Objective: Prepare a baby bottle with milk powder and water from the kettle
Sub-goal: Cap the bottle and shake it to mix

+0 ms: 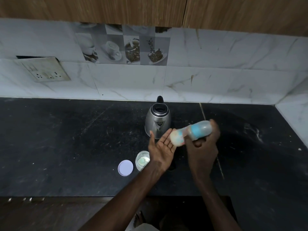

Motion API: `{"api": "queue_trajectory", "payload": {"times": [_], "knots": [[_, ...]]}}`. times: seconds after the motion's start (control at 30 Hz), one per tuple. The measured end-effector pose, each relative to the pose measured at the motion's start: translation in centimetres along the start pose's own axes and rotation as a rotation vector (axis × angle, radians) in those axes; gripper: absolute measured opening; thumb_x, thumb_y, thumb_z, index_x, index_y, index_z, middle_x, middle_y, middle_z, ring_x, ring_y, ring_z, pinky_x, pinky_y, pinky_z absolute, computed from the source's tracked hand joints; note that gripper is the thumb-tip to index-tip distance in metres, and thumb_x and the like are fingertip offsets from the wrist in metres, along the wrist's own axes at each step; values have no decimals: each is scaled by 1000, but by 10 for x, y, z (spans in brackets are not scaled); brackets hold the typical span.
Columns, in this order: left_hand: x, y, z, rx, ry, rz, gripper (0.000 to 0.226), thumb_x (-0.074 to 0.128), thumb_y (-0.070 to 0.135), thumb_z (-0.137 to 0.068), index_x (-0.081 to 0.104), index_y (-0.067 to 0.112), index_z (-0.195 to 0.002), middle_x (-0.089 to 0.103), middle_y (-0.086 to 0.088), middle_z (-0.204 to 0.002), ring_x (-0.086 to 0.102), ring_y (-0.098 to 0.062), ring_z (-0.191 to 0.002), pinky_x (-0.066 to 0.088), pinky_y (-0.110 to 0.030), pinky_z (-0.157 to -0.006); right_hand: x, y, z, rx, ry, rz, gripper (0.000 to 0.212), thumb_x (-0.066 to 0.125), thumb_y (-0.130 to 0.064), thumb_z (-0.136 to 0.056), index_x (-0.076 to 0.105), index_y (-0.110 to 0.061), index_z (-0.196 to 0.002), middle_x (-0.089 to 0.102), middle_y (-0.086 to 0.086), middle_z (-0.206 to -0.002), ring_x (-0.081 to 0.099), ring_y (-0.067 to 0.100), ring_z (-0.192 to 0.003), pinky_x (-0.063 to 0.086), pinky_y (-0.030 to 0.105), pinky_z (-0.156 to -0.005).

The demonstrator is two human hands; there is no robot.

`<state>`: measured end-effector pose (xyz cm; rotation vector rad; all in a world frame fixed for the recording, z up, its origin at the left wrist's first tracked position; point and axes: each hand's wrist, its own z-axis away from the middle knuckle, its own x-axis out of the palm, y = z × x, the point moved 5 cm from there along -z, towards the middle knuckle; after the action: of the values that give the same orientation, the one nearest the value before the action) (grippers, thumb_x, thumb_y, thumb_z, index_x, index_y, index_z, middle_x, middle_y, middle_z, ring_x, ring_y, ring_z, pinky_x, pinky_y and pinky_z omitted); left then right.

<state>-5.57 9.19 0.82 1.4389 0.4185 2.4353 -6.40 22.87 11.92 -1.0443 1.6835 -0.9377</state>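
A dark, scuffed stone countertop (66, 139) runs under a white marble-look tiled backsplash (216, 64), with wood-grain cabinets (100, 9) across the top. A strip of printed tiles showing cups and coffee (123, 47) sits in the backsplash, and a worn, tilted switch-and-socket plate (45, 69) hangs loose to the left.

Against the back of the counter stands a rounded stainless-steel kettle with a black lid and handle (158, 120). Nearer the front edge lie a flat pale lilac round lid (125, 167) and, just beside it, a small clear container holding pale powder (142, 160).

The right hand (202, 144) is wrapped around the base end of a clear baby bottle with a blue band (194, 132), holding it tipped nearly sideways above the counter, in front of the kettle. The left hand (160, 147) is spread flat, palm up, with the bottle's pale top end against its fingers.

The bottle is motion-blurred, so its contents and teat are hard to make out. The left forearm covers part of the container.
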Motion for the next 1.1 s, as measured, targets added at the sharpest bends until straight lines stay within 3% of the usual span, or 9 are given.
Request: {"api": "queue_trajectory", "payload": {"times": [0.07, 0.17, 0.3, 0.47, 0.6, 0.73, 0.87, 1.0, 1.1], "knots": [[-3, 0, -1, 3, 8, 1, 94, 57, 74, -85, 59, 0, -142, 64, -19, -144, 54, -32, -142, 37, -44, -125, 3, -6, 1, 6, 11, -22, 96, 81, -50, -75, 27, -55, -154, 63, -12, -132, 72, 3, -102, 63, 19, -82], [-4, -3, -3, -21, -20, 38, 97, 61, 72, -83, 55, -2, -145, 59, -25, -147, 51, -39, -144, 31, -51, -128, 17, -9, 9, -63, -201, 135, 98, 86, -39, -76, 30, -47, -156, 58, -13, -146, 67, 11, -118, 60, 33, -94], [-8, 1, -4, 7, 7, -17, 94, 57, 76, -84, 62, 1, -140, 66, -18, -141, 61, -29, -135, 35, -44, -126, -1, -6, -3, 29, 63, -26, 96, 80, -56, -77, 27, -49, -156, 64, -10, -132, 73, 0, -99, 66, 32, -81], [1, 1, 2, -8, -36, 28, 96, 62, 72, -82, 56, -3, -143, 62, -21, -146, 55, -36, -141, 37, -50, -124, 14, -1, 6, -48, -204, 163, 99, 87, -37, -74, 31, -49, -155, 62, -10, -142, 68, 12, -119, 59, 36, -97], [1, 4, 3, 18, -7, -3, 92, 54, 75, -88, 61, 1, -141, 65, -16, -143, 61, -28, -136, 38, -43, -124, -7, -2, -3, 3, 51, -27, 95, 81, -54, -76, 25, -61, -153, 63, -8, -136, 70, -4, -103, 61, 16, -81], [5, 1, 2, -21, -51, 41, 93, 55, 73, -89, 57, -2, -143, 63, -17, -146, 54, -35, -142, 30, -51, -128, 6, 0, 11, -63, -216, 146, 99, 85, -40, -73, 30, -55, -154, 65, -13, -138, 72, 13, -107, 62, 35, -89], [8, 6, 0, 10, -70, 42, 93, 57, 72, -86, 58, -3, -141, 63, -20, -145, 55, -34, -141, 31, -50, -127, -9, 2, 10, -41, -39, 57, 97, 77, -58, -72, 25, -61, -153, 67, -28, -117, 71, -1, -83, 59, 13, -69], [9, 3, 4, -11, -76, 55, 93, 58, 71, -87, 57, -3, -142, 63, -18, -145, 54, -35, -142, 31, -51, -127, 1, -7, 15, -73, -211, 153, 98, 75, -57, -68, 29, -56, -155, 68, -10, -130, 73, 12, -98, 63, 36, -83], [9, 5, 5, 13, -54, 29, 93, 58, 73, -86, 59, -2, -141, 64, -20, -143, 59, -33, -138, 37, -47, -124, -11, -10, 5, -80, -22, 73, 98, 81, -53, -75, 26, -55, -156, 67, -23, -114, 72, 6, -78, 64, 32, -69]]}}
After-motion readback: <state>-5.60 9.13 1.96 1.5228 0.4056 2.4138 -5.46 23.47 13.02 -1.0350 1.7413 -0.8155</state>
